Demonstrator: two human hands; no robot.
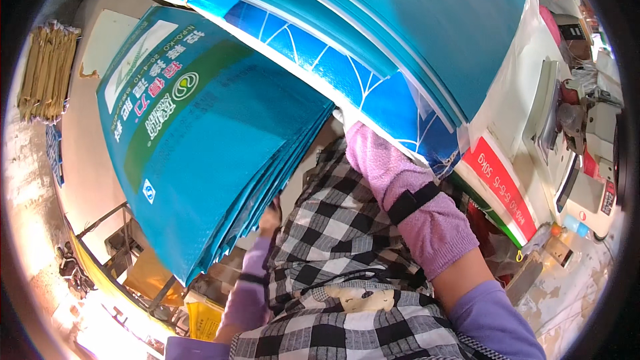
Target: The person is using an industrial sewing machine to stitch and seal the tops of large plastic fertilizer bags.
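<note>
A stack of teal woven sacks [200, 127] with printed fronts lies at a slant on the left, its layered edges fanned toward me. My left hand [269, 219] is against the near edge of this stack; its fingers are mostly hidden by the sacks. My right hand [340, 117] reaches up to the right corner of the stack, beneath the edge of a blue-and-white patterned sack [320, 50]. Only a small pale part of that hand shows, so its grip is hidden. More teal sacks [440, 20] are piled above, at the far side.
A sewing machine [579, 180] stands on the right, beside a white sack with a red panel [503, 180]. A bundle of folded brown pieces [47, 72] is at the far left. Below the table's left side are a metal frame [107, 220] and a yellow bag [204, 320].
</note>
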